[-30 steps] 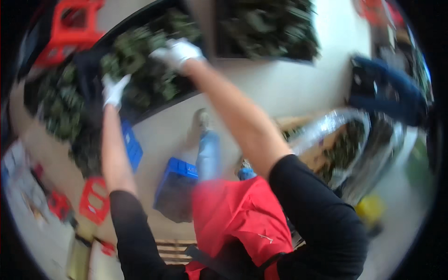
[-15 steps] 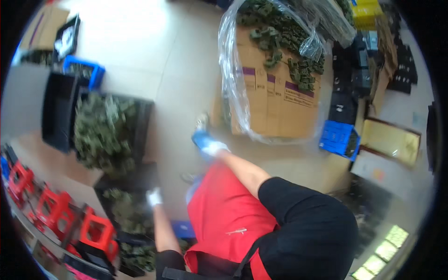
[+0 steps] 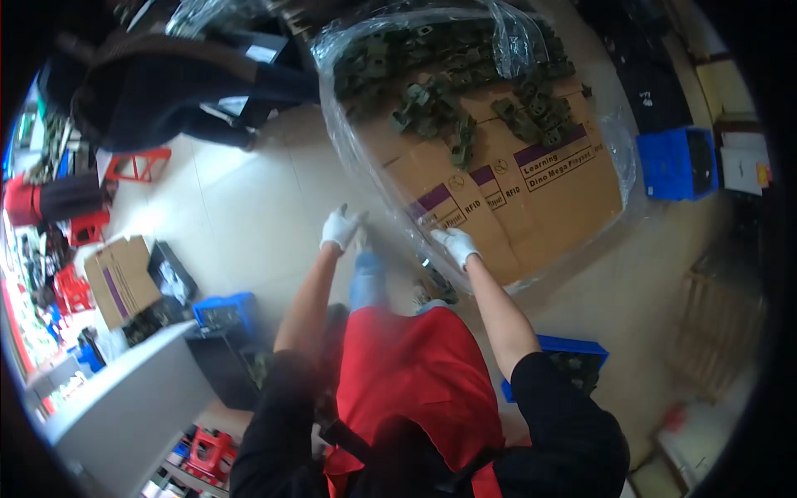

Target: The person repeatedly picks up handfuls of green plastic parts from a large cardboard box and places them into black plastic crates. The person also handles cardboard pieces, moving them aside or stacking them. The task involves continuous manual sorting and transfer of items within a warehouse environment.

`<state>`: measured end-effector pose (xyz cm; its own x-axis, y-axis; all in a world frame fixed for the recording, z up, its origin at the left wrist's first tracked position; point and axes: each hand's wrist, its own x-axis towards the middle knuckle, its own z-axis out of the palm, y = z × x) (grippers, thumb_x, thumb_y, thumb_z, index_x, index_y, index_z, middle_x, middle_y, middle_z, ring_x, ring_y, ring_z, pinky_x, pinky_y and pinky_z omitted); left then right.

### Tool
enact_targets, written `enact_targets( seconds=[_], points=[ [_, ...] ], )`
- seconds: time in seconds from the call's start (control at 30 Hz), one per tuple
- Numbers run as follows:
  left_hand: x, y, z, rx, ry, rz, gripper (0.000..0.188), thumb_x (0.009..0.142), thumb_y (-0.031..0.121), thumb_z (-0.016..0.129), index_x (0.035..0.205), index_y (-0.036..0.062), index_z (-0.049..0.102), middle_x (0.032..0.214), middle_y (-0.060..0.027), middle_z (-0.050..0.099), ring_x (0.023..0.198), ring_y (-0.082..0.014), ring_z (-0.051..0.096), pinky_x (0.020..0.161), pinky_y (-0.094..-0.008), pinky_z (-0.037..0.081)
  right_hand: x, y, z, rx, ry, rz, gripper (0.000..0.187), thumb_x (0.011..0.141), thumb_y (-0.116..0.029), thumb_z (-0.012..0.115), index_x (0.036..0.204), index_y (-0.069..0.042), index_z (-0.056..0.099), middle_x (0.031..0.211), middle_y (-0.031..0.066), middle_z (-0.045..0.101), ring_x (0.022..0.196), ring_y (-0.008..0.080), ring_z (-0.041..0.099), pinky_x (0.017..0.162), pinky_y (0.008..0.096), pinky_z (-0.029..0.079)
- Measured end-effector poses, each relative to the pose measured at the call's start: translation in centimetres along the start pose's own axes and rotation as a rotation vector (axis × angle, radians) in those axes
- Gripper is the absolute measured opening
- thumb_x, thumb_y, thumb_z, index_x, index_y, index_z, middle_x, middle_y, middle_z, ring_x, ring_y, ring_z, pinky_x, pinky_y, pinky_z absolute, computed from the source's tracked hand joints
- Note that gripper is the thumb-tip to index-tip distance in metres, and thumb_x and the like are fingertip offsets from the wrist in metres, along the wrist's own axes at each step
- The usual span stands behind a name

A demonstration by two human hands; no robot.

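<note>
Both my hands wear white gloves. My left hand (image 3: 340, 228) is held up over the floor with its fingers spread, nothing in it. My right hand (image 3: 457, 246) reaches to the near left edge of some flattened cardboard (image 3: 519, 220), its fingers stretched out and seemingly touching it. Clear plastic sheeting (image 3: 353, 158) surrounds the cardboard as a loose rim. On the cardboard's far part lie clumps of dark green moulded pieces (image 3: 427, 106); a smaller clump (image 3: 535, 112) sits to the right.
Blue crates stand at the right (image 3: 677, 163), near my right elbow (image 3: 573, 353) and at the left (image 3: 224, 311). A person in dark clothes (image 3: 174, 91) bends over at the upper left. Red stools (image 3: 207, 452) and an open carton (image 3: 120, 278) stand at the left.
I have turned left and come closer to the cardboard. My left hand has left the dark bins of green pieces and risen forward; my right hand now meets the cardboard's edge.
</note>
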<state>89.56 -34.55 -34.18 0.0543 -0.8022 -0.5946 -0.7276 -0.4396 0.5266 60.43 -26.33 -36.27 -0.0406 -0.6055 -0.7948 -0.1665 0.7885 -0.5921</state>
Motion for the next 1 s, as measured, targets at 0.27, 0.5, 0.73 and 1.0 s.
enact_targets(
  seconds=[0.27,0.5,0.73,1.0],
  points=[
    [33.1,14.4,-5.2,0.134,-0.014,0.307,0.078,0.067,0.055,0.065,0.123,0.0026,0.052,0.115,-0.0241,0.057,0.110,-0.0379,0.053,0.093,-0.0391,0.041,15.5,-7.3,-7.0,0.005,0.597,0.091,0.102,0.063,-0.041,0.079,0.137,0.005,0.027,0.138,0.0253,0.036,0.126,0.0309,0.040,0.104,0.0344,0.032],
    [46.2,22.8,0.1,0.108,0.256,0.078,0.097,0.051,0.055,0.080,0.124,0.0017,0.046,0.115,-0.0221,0.057,0.108,-0.0311,0.056,0.093,-0.0381,0.042,28.6,-11.7,-9.6,-0.328,0.788,0.196,0.105,0.058,-0.044,0.081,0.138,0.000,0.029,0.136,0.0227,0.038,0.125,0.0320,0.040,0.103,0.0362,0.034],
    [49.6,17.6,-7.0,0.285,-0.164,0.494,0.099,0.051,0.044,0.085,0.127,-0.0033,0.041,0.122,-0.0211,0.050,0.113,-0.0302,0.050,0.094,-0.0370,0.043,31.3,-8.4,-8.8,0.726,0.594,0.137,0.062,0.074,-0.019,0.073,0.127,-0.001,0.046,0.109,0.0114,0.060,0.102,0.0174,0.057,0.085,0.0285,0.046],
    [51.6,13.6,-8.5,-0.195,-0.562,0.367,0.072,0.080,0.044,0.067,0.128,-0.0027,0.041,0.122,-0.0125,0.053,0.112,-0.0193,0.050,0.096,-0.0298,0.039,32.1,-6.1,-0.7,1.148,0.498,-0.198,0.054,0.083,-0.017,0.063,0.131,-0.003,0.043,0.102,0.0142,0.062,0.109,0.0217,0.055,0.088,0.0304,0.047]
  ],
)
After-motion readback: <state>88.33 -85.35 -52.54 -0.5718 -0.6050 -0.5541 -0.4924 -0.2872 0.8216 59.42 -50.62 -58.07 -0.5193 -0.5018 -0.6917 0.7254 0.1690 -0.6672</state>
